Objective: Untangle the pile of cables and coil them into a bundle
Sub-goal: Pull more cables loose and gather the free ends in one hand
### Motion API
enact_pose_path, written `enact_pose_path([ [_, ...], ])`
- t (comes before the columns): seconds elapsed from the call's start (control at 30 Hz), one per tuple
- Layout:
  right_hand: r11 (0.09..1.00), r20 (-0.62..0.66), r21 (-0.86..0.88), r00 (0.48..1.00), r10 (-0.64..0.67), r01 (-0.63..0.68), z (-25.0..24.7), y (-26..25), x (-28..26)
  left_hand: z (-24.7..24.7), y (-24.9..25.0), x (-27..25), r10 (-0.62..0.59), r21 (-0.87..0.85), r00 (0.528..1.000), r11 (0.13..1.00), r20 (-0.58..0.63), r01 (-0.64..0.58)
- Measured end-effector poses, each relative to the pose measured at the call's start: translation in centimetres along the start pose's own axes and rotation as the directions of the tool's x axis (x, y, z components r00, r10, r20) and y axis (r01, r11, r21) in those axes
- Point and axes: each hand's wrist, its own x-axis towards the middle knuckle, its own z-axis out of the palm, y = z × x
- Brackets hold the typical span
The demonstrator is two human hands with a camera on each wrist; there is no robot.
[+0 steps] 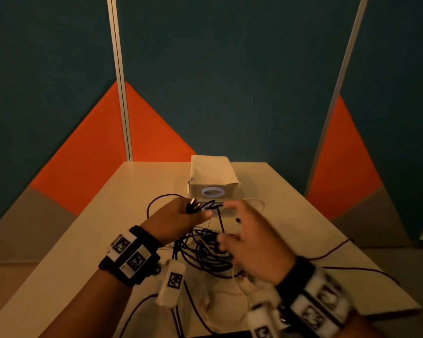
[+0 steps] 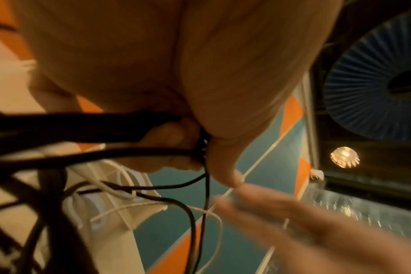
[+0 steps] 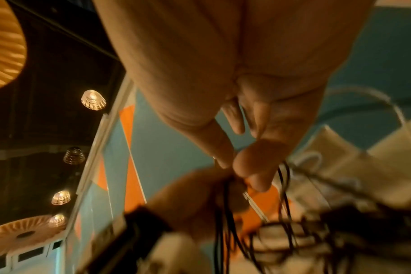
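Note:
A tangled pile of black cables lies on the pale table, mixed with thin white cables. My left hand is raised above the pile and grips a bunch of black cable strands whose plug ends stick up past its knuckles. The left wrist view shows its fingers curled round those black strands. My right hand hovers just right of it, blurred, fingers spread and holding nothing. In the right wrist view its fingers are straight, beside hanging black loops.
A white box with an oval opening stands behind the hands, mid-table. One black cable runs off the table's right edge. Teal and orange partition walls close in at the back and both sides.

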Motion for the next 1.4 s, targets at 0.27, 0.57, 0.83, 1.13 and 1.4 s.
enact_pose_path([
  [0.27, 0.984, 0.026, -0.167, 0.998, 0.062, -0.057, 4.0, 3.5, 1.7, -3.5, 2.5, -1.9, -0.201, -0.403, 0.915, 0.914, -0.349, 0.047],
  [0.57, 0.962, 0.063, -0.272, 0.997, 0.034, -0.016, 1.6, 3.8, 0.7, -7.6, 6.9, -6.4, -0.148, -0.458, 0.886, 0.885, -0.439, -0.080],
  [0.83, 0.997, 0.000, 0.002, 0.997, -0.075, 0.075, 1.3, -2.6, -2.8, -10.8, 12.3, -11.5, -0.006, -0.450, 0.852, 0.851, -0.524, -0.270],
  [1.13, 0.969, 0.075, -0.239, 0.996, -0.046, 0.063, 6.7, -1.1, 3.3, -6.2, 11.3, -12.2, 0.012, -0.299, 0.880, 0.938, -0.475, -0.174],
  [1.4, 0.985, 0.040, -0.171, 0.999, -0.018, 0.025, 6.6, -1.6, 3.9, -1.3, 6.2, -9.6, -0.011, 0.109, 0.923, 0.992, -0.384, 0.057],
])
